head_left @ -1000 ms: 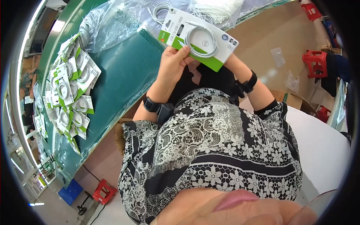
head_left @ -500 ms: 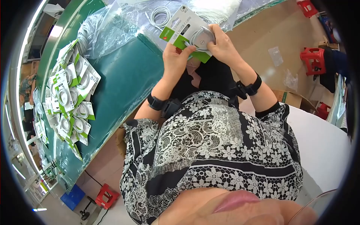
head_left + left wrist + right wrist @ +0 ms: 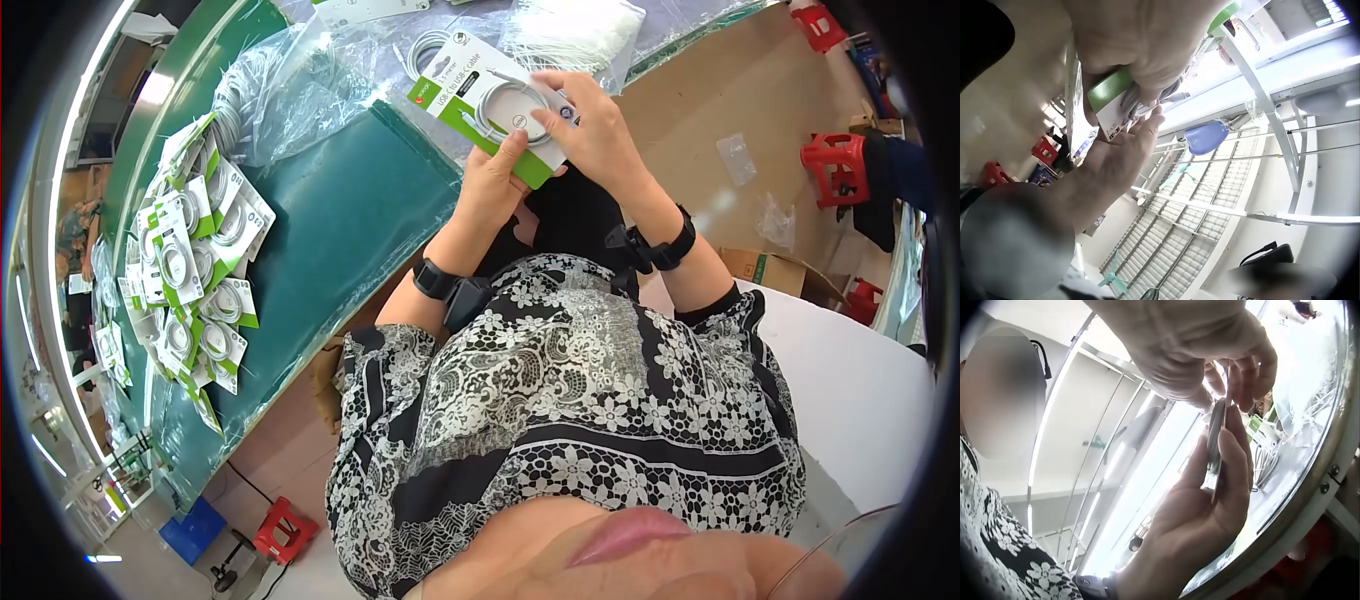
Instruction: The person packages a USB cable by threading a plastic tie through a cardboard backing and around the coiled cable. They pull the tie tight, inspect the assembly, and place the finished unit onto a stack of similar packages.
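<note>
A white and green card (image 3: pixel 535 165) labelled USB-C cable, with a coiled grey-white cable (image 3: pixel 487 112) on its face, is held in front of the body. The left hand (image 3: pixel 487 186) grips its lower edge, thumb on the front near the coil. At the card's right side the right hand (image 3: pixel 598 135) pinches it, thumb by the coil and fingers near the edge. From the right wrist view the card (image 3: pixel 1215 481) appears edge-on between the left hand (image 3: pixel 1204 519) and the right hand (image 3: pixel 1191 353). The left wrist view shows part of the card's green corner (image 3: pixel 1110 89).
Several carded cables (image 3: pixel 170 260) lie heaped on the green table (image 3: pixel 330 215) at left. Behind the card are clear plastic bags (image 3: pixel 300 110), another cable coil and a pile of thin white strips (image 3: pixel 575 32). Red stools (image 3: pixel 835 170) stand on the floor at right.
A second ago the right hand was mostly behind the card; it then came round to its front right side and now pinches there. The left hand has shifted slightly right with the card.
</note>
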Tool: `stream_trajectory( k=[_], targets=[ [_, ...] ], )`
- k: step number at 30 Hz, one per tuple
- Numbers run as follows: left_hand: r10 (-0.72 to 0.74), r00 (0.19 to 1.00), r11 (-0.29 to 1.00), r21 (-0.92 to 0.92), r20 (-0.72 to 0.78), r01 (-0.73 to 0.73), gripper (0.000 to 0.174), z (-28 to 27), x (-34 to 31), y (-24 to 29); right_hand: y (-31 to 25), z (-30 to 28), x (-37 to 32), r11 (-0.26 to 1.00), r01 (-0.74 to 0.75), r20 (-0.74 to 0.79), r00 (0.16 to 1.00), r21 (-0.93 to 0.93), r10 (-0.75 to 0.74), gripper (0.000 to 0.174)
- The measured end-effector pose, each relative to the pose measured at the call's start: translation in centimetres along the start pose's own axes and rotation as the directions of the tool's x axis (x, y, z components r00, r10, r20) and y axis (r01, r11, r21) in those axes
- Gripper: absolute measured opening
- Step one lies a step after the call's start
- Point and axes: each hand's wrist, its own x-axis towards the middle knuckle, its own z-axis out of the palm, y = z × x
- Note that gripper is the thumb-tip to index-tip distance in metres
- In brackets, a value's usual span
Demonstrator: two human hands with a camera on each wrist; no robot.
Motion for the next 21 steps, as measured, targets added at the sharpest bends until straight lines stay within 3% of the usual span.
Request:
stream_trajectory(
  k=[2, 3, 6, 10, 14, 19, 21],
  targets=[
    [-0.021, 1.0, 0.999, -0.031, 0.023, 0.021, 0.036, 0.0, 0.1, -0.1, 0.2, -0.5, 0.5, 0.982, -0.154, 0.078, 0.986, 0.107, 0.146, 0.034],
    [-0.031, 0.999, 0.999, 0.024, 0.029, 0.03, 0.036, -0.1, 0.0, -0.2, 0.4, -0.6, 0.9, 0.982, -0.157, 0.075, 0.986, 0.106, 0.15, 0.034],
    [-0.045, 0.998, 0.991, 0.131, 0.039, 0.04, 0.036, -0.3, -0.1, -0.5, 1.4, -0.7, 2.4, 0.864, -0.248, 0.317, 0.942, 0.437, 0.109, 0.028],
    [-0.012, 1.0, 0.948, 0.319, -0.007, 0.013, 0.032, -0.6, -0.1, -1.1, 2.3, 0.1, 2.7, 0.877, -0.286, 0.332, 0.93, 0.387, 0.157, 0.024],
    [0.014, 0.999, 0.925, 0.378, 0.03, -0.025, 0.028, -0.6, -0.3, -1.2, 2.3, 0.0, 2.5, 0.8, -0.406, 0.329, 0.903, 0.442, 0.277, 0.021],
    [-0.009, 1.0, 0.972, 0.234, -0.029, 0.015, 0.026, -0.1, -0.2, -0.2, 1.5, -0.8, 2.3, 0.715, -0.443, 0.324, 0.894, 0.54, 0.308, 0.021],
    [0.02, 0.998, 0.975, 0.221, -0.061, -0.006, 0.027, -0.1, 0.0, 0.3, 1.6, -1.1, 1.9, 0.916, -0.209, 0.075, 0.978, 0.341, 0.195, 0.017]
  ],
)
